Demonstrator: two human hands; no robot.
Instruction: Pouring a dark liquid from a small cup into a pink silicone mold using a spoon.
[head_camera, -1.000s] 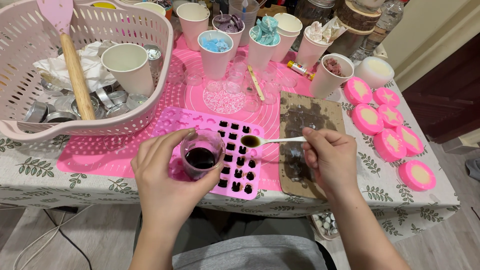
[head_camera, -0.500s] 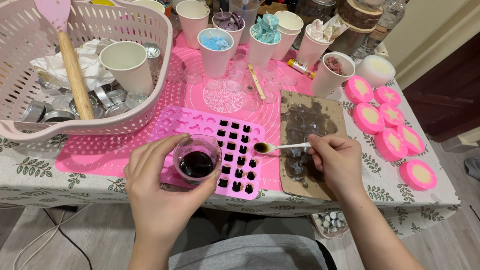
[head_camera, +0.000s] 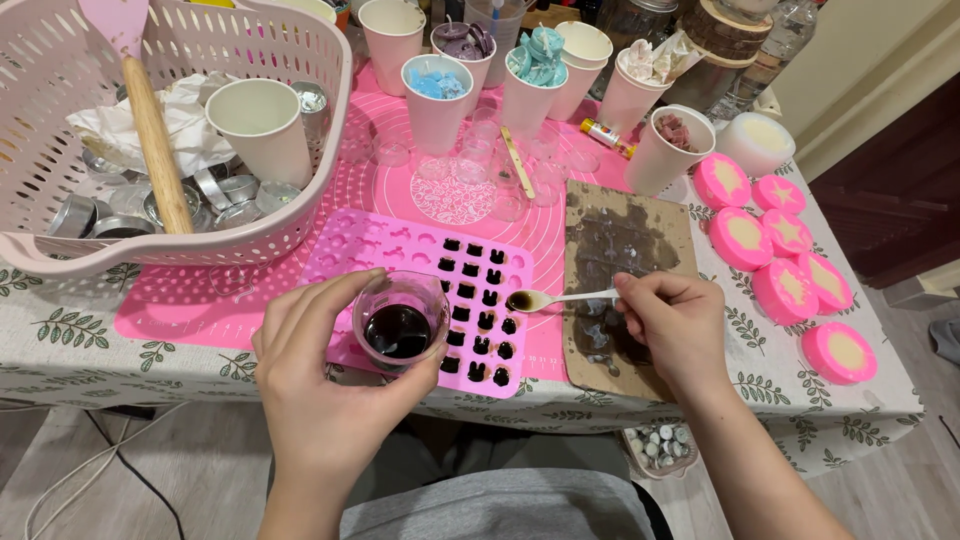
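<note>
My left hand (head_camera: 320, 385) grips a small clear glass cup (head_camera: 400, 320) of dark brown liquid, held over the near edge of a pink silicone mould (head_camera: 345, 250). My right hand (head_camera: 675, 325) pinches a small white spoon (head_camera: 555, 298) filled with dark liquid; its bowl hovers just above the right side of the mould. Several mould cavities on the right half hold dark liquid, while the left rows look unfilled.
A pink laundry-style basket (head_camera: 300, 215) with a wooden-handled spatula (head_camera: 150, 130), a paper cup and metal tins sits far left. Paper cups (head_camera: 436, 100) stand at the back. A brown board (head_camera: 625, 250) lies under my right hand; pink round moulds (head_camera: 790, 285) line the right.
The cup in my left hand and the spoon in my right have both drifted slightly toward me and to the right over the mould.
</note>
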